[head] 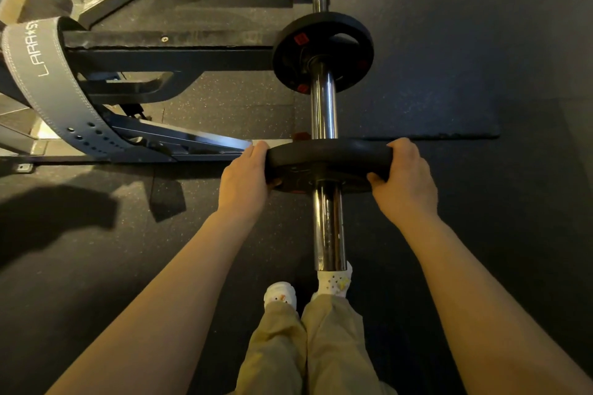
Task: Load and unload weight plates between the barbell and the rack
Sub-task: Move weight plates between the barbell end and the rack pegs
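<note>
My fingers curled round opposite edges of the near plate [327,167], left hand [245,176] and right hand [402,178], midway along the barbell sleeve [324,106]; a tilt could have jammed it, or it might have dropped toward my feet [279,293].

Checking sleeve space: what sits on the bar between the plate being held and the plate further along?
Nothing: the head view shows bare chrome sleeve between the held plate and the far plate.

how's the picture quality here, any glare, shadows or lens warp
Head view: dim, warm light; bright glare streaks run along the chrome barbell sleeve; hard dark shadows fall on the floor at left; wide-angle warp bends the rack beams and stretches the forearms; both hands and the near plate look sharp.
</note>
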Tool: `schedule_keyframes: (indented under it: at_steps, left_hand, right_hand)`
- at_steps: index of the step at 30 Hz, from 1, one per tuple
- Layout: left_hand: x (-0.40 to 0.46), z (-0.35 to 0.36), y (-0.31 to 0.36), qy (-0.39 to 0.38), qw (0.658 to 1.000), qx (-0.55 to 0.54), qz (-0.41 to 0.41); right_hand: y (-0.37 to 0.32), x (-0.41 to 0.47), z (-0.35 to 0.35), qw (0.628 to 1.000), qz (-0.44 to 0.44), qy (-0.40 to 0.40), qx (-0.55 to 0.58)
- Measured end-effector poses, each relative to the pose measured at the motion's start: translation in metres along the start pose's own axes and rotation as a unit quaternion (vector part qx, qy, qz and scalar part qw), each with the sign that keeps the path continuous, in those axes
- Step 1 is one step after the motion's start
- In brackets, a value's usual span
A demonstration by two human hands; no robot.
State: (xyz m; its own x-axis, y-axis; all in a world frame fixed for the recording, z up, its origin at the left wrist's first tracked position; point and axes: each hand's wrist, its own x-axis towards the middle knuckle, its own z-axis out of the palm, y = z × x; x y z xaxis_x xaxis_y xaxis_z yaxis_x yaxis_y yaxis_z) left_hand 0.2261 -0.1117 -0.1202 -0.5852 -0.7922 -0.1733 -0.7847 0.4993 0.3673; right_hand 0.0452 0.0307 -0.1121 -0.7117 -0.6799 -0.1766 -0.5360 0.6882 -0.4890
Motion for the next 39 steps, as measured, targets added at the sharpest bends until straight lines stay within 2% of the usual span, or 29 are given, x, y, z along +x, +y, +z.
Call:
schedule_keyframes:
  at_steps: [5, 11, 16, 19, 24, 27, 29, 35, 39]
  left_hand:
    - [-0.012, 0.001, -0.001, 0.008, 1.0, -0.004, -0.001]
    - [-0.012, -0.015, 0.016, 0.035, 0.995, 0.069, 0.066]
    - [-0.022, -0.012, 0.015, 0.047, 0.992, 0.076, 0.087]
    - [-0.02, -0.01, 0.005, 0.022, 0.994, 0.067, 0.081]
    - [-0.032, 0.001, -0.005, -0.01, 1.0, -0.015, 0.007]
    - [-0.041, 0.004, -0.01, -0.036, 0.998, -0.041, -0.007]
    - [-0.048, 0.004, -0.012, -0.033, 0.999, -0.034, 0.01]
    - [-0.056, -0.006, 0.001, 0.015, 0.995, 0.02, 0.097]
    - [-0.056, -0.012, 0.009, 0.009, 0.994, 0.027, 0.101]
  right_hand:
    - [0.002, 0.002, -0.003, 1.0, 0.001, -0.022, 0.01]
    - [0.022, -0.011, 0.003, 0.989, 0.089, -0.06, 0.106]
    - [0.025, -0.017, 0.005, 0.982, 0.112, -0.077, 0.132]
    - [0.019, -0.021, 0.002, 0.989, 0.086, -0.062, 0.105]
    - [0.009, -0.034, -0.003, 1.0, -0.005, -0.003, 0.018]
    - [0.008, -0.052, 0.007, 0.998, -0.022, 0.043, 0.027]
    - [0.011, -0.057, 0.011, 0.996, 0.004, 0.046, 0.07]
    - [0.034, -0.058, 0.011, 0.973, 0.133, -0.067, 0.177]
    - [0.031, -0.058, 0.013, 0.954, 0.173, -0.077, 0.234]
